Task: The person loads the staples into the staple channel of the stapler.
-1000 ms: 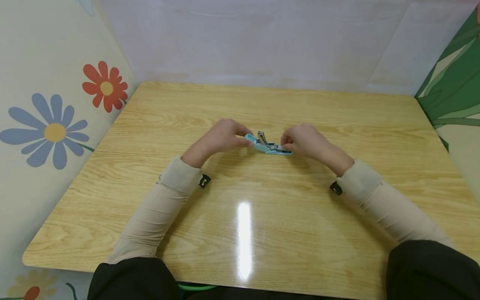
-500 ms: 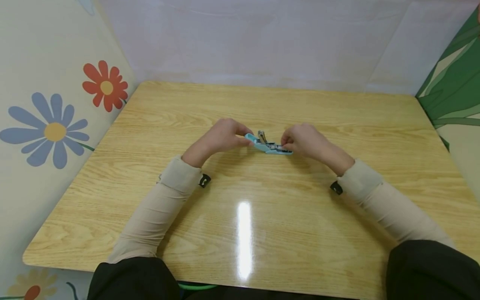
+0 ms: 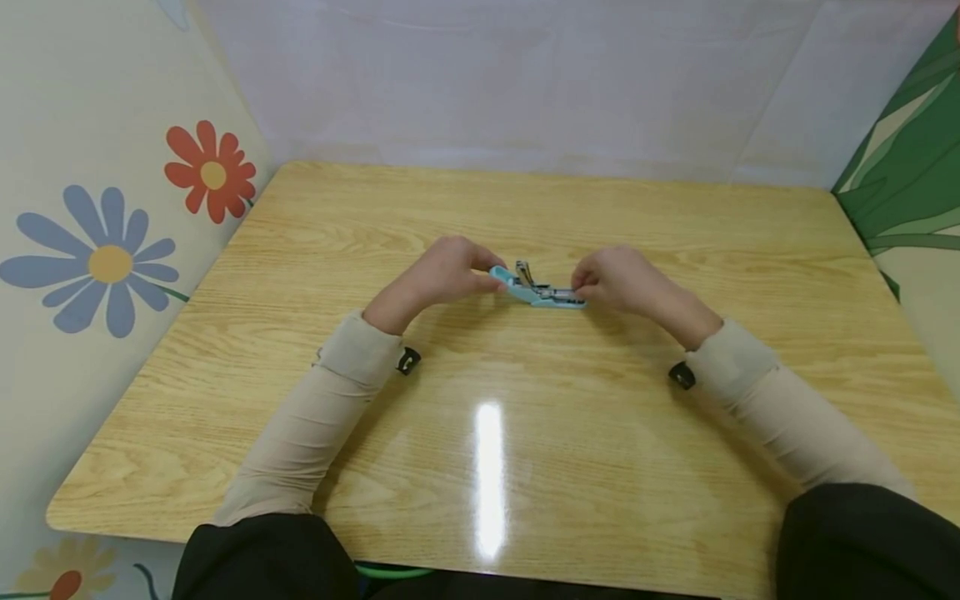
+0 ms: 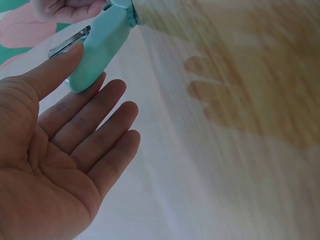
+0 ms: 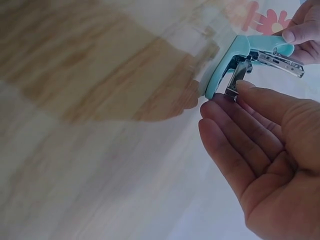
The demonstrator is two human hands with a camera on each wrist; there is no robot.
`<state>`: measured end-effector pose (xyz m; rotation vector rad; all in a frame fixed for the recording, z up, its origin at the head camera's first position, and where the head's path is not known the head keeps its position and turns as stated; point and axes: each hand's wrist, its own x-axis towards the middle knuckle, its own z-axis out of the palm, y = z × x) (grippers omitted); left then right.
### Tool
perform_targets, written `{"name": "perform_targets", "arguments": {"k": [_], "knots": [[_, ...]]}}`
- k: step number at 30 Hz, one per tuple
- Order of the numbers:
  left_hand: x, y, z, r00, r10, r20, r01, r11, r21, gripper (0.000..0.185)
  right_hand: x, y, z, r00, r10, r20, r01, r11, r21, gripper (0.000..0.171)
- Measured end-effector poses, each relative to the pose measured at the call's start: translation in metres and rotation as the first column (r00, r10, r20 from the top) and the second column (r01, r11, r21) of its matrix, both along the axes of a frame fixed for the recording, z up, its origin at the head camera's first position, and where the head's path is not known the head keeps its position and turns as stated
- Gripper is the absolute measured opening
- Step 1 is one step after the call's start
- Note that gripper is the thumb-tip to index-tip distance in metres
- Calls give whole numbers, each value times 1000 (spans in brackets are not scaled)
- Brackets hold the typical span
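The small turquoise stapler (image 3: pixel 536 289) was held just above the counter (image 3: pixel 525 433), at the centre of the head view, between both hands. The left hand (image 3: pixel 442 273) held the stapler's plastic end between thumb and fingertips; the left wrist view showed its fingers nearly straight, the thumb (image 4: pixel 55 72) laid along the turquoise body (image 4: pixel 100 47). The right hand (image 3: pixel 618 279) pinched the opposite end, its fingertips (image 5: pixel 250 92) against the metal part (image 5: pixel 235 75) hanging from the opened body. The stapler was judged light and rigid, with a smooth plastic shell likely to slip under a loose pinch. The hinged metal magazine (image 5: pixel 280 59) appeared thin and sharp-edged. Grasping was best done on the plastic body sides, clear of the hinge and staple channel.
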<state>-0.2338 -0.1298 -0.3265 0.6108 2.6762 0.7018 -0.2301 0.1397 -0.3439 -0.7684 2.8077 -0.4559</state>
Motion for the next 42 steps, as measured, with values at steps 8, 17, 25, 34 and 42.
{"name": "perform_targets", "arguments": {"k": [8, 17, 25, 34, 42], "knots": [[0, 1, 0, 1000, -13, -6, 13, 1000, 7, 33, 1, 4, 1, 1000, -20, 10, 20, 1000, -9, 12], [1, 3, 0, 999, -27, -35, 27, 1000, -5, 32, 3, 4, 0, 999, -18, -31, 17, 1000, -17, 13], [0, 9, 4, 996, -64, -64, 63, 998, -16, 39, 3, 4, -1, 1000, -15, -23, 15, 1000, -12, 13], [0, 27, 9, 981, -107, -162, 108, 994, -2, 43, 2, 4, -2, 999, -4, -48, 2, 999, -39, 13], [2, 49, 10, 982, -69, -178, 67, 998, -16, 42, 2, 3, -2, 999, -9, -37, 7, 998, -56, 13]]}}
